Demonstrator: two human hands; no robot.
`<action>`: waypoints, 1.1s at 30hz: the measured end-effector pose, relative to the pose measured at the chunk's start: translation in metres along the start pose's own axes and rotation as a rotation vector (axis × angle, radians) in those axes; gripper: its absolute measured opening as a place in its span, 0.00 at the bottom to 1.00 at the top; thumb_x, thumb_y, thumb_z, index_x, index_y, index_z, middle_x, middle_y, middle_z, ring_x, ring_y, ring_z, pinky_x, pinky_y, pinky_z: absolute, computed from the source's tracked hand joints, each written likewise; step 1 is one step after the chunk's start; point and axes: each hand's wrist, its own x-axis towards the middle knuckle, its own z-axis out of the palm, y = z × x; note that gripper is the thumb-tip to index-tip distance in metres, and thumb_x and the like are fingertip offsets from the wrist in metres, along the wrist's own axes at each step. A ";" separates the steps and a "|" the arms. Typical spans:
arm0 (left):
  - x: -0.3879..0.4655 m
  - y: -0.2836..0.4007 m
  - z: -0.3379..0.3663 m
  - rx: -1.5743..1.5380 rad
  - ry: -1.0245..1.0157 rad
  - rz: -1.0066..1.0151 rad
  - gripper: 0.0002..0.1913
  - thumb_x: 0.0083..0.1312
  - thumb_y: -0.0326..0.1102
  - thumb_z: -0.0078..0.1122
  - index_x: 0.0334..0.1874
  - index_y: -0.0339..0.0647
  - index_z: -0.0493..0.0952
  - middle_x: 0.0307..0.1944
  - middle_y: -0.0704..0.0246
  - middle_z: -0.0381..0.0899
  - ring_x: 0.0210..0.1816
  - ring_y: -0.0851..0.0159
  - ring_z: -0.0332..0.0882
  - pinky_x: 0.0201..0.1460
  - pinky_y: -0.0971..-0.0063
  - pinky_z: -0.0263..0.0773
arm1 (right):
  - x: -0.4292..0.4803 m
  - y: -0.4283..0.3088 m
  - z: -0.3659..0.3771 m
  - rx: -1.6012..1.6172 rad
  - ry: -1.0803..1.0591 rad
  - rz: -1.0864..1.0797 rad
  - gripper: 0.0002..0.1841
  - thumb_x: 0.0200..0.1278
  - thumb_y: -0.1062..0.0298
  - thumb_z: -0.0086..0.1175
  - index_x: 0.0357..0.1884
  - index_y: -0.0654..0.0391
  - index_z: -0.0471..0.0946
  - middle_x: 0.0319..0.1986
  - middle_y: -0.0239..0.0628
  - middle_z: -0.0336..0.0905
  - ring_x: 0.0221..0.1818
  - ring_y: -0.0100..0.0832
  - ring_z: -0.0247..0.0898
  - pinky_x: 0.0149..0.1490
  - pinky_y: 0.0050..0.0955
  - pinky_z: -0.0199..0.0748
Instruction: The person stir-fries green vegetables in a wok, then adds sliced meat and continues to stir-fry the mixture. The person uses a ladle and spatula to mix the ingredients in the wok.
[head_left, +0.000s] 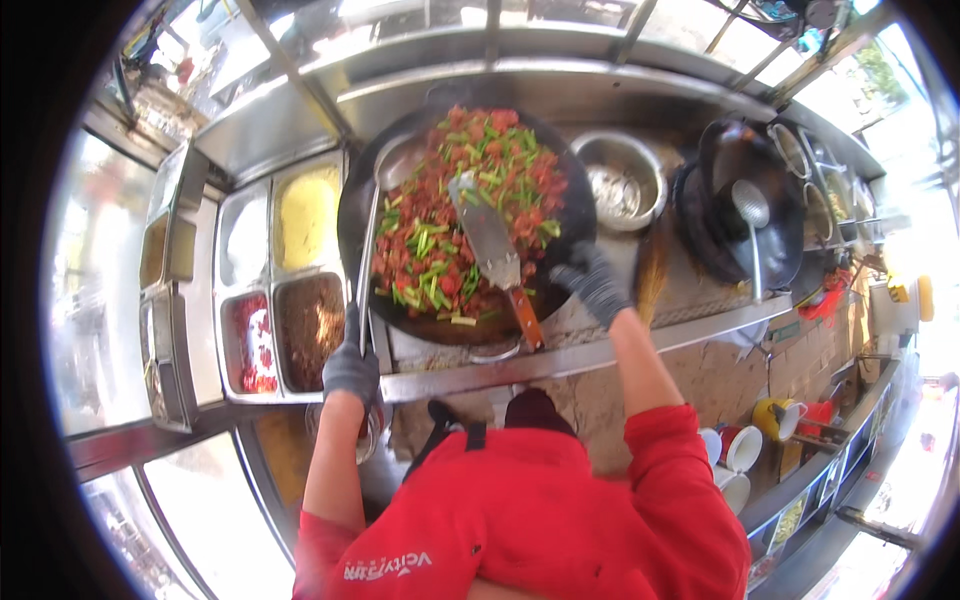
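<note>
A large black wok (581, 180) holds chopped reddish food mixed with green vegetable pieces (495, 157). My left hand (351, 369), in a grey glove, grips the long handle of a metal ladle (367, 255), whose bowl rests inside the wok at its upper left. A wide metal spatula (486, 232) with a wooden handle lies across the food, its handle reaching over the wok's near rim. My gloved right hand (592, 283) is at the wok's right rim, to the right of the spatula handle, with its fingers blurred; whether it touches the rim cannot be told.
Metal trays of yellow (307, 217), white (244, 236), red (250, 345) and brown (309, 334) ingredients stand at left. Right of the wok are a steel bowl (619, 184), a straw brush (651, 281) and stacked black woks (780, 247) with a perforated skimmer (751, 204). The counter's metal edge (570, 361) runs before me.
</note>
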 end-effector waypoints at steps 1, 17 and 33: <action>0.004 0.001 0.000 -0.014 0.051 0.028 0.41 0.65 0.36 0.50 0.79 0.67 0.42 0.35 0.42 0.81 0.40 0.38 0.81 0.45 0.49 0.74 | 0.002 -0.015 0.010 -0.296 -0.166 -0.053 0.31 0.56 0.53 0.68 0.55 0.64 0.74 0.46 0.50 0.79 0.48 0.45 0.77 0.55 0.36 0.75; 0.023 -0.022 0.006 -0.063 -0.115 -0.040 0.42 0.66 0.35 0.46 0.79 0.65 0.36 0.39 0.42 0.82 0.43 0.41 0.82 0.49 0.52 0.74 | 0.021 -0.170 -0.135 -1.340 -0.718 0.207 0.31 0.62 0.37 0.51 0.57 0.52 0.79 0.55 0.43 0.78 0.58 0.44 0.75 0.61 0.40 0.70; 0.010 0.016 -0.006 -0.139 -0.153 -0.006 0.42 0.66 0.36 0.47 0.79 0.60 0.37 0.35 0.42 0.81 0.38 0.39 0.81 0.46 0.50 0.74 | 0.083 -0.038 0.126 -0.178 -0.117 0.069 0.23 0.63 0.47 0.58 0.42 0.60 0.79 0.33 0.45 0.83 0.37 0.45 0.78 0.46 0.39 0.74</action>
